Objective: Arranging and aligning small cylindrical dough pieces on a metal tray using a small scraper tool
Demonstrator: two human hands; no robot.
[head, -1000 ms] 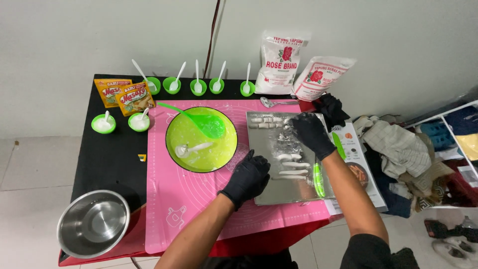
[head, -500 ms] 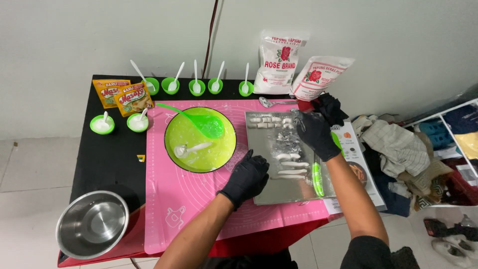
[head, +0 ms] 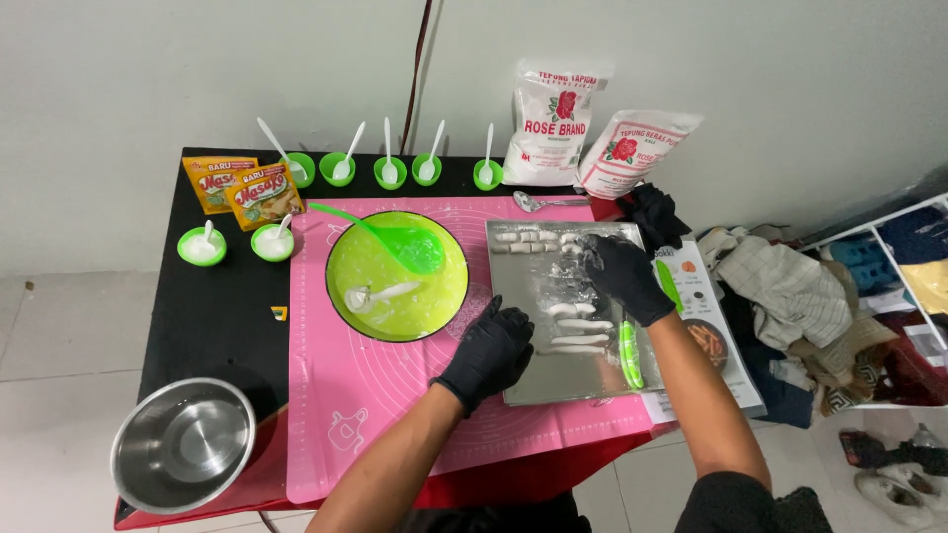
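A black table (head: pixel 212 326) carries everything, and a pink silicone mat (head: pixel 370 415) covers its middle; places below are told from the metal tray (head: pixel 553 380), which lies on the right part of that mat. Well to the tray's lower left, at the table's corner, stands a steel bowl (head: pixel 184 444). Just left of the tray sits a lime-green bowl (head: pixel 395 296) with a green spatula (head: pixel 395 242) and a white spoon (head: pixel 380 294) in it. Behind the tray, against the wall, stand two white flour bags (head: pixel 553 123), and left of them a row of small green cups (head: pixel 390 170) with white spoons; two yellow seasoning packets (head: pixel 242 190) lie farther left. The left hand (head: pixel 491 351), in a black glove, rests at the tray's left edge with its fingers curled loosely on the rim. The right hand (head: pixel 620 276), also gloved, is over the tray's upper right part, fingers bent down onto the floured surface; whether it pinches anything cannot be told. White dough sticks (head: pixel 578 331) lie in the tray's middle, between the hands, and more short pieces (head: pixel 528 242) line its far edge. A green knife (head: pixel 629 353) lies along the tray's right side.
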